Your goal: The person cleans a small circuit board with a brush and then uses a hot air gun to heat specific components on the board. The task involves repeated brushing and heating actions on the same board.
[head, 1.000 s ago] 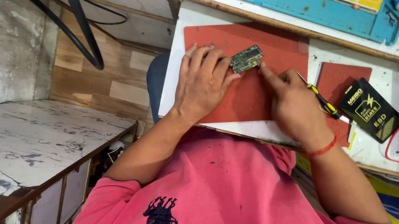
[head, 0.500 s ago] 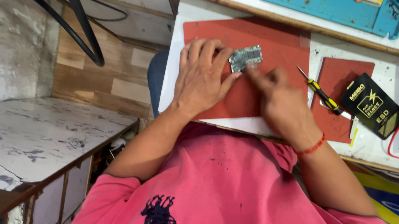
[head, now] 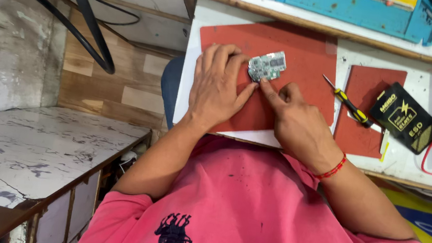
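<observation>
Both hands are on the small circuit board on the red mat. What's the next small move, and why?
Probably pin the circuit board flat with the left hand and free the right hand to reach for the yellow-handled screwdriver. The board sits between fingertips of both hands on the red mat, and the screwdriver lies unheld just beside the right hand.

I see the circuit board [head: 267,67] on the large mat [head: 307,51] at upper centre of the frame, my 2 hands touching it: left hand [head: 218,87] to its left, right hand [head: 292,121] below. Right of them lie the screwdriver [head: 348,102], a smaller mat [head: 372,84] and the boxed pack [head: 406,124].
</observation>
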